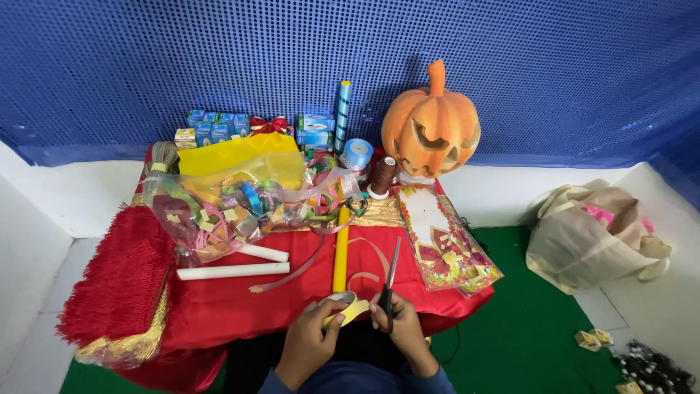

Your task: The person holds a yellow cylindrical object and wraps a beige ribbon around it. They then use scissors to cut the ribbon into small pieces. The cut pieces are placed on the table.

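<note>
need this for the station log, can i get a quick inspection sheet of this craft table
surface: red cloth covering a low table, crowded.
job's things: yellow tape roll in left hand; black scissors in right hand, blades pointing away.
clutter: clear bag of ribbons, two white tubes, yellow stick, carved pumpkin, small boxes, red fringe.
grippers: both hands busy, close together.
cables: thin black cord by the table edge.
surroundings: blue dotted wall, green mat, cloth bag.
</note>
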